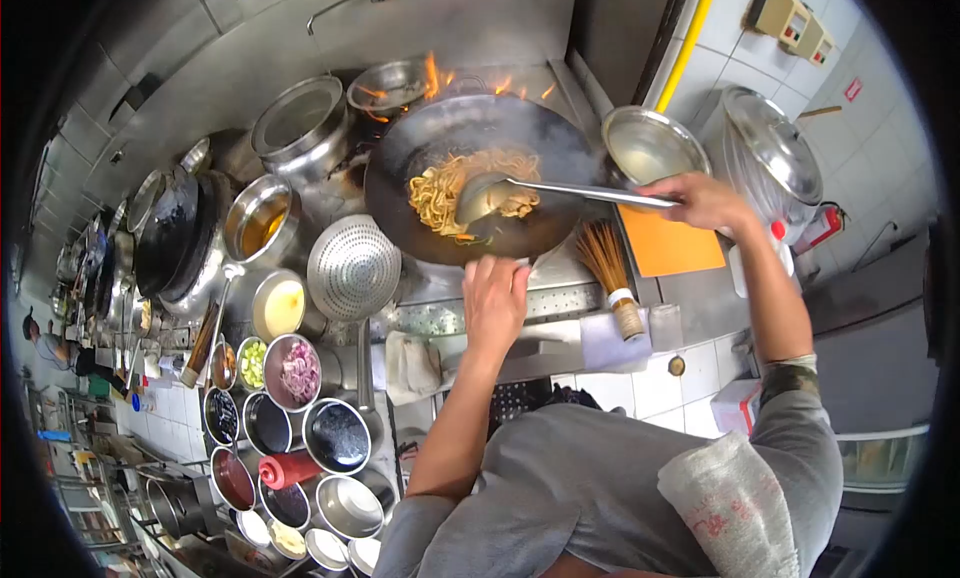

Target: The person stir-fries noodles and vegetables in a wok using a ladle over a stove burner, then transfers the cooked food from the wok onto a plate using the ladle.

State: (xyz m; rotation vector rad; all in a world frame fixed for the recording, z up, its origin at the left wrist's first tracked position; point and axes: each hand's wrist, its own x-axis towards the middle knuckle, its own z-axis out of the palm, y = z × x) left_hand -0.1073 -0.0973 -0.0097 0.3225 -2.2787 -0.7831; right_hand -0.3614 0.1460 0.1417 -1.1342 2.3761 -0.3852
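My right hand is wrapped around the long handle of a metal ladle. The ladle's bowl rests in fried noodles inside a large dark wok. At the wok's near edge, my left hand is closed on the rim, its fingertips partly hidden. Flames rise behind the wok's far rim, and smoke drifts over its right side.
A perforated strainer lies left of the wok. Several pots of ingredients, including chopped onion, stand lower left. A bamboo brush, an orange board and a steel bowl sit to the right. Another person stands far left.
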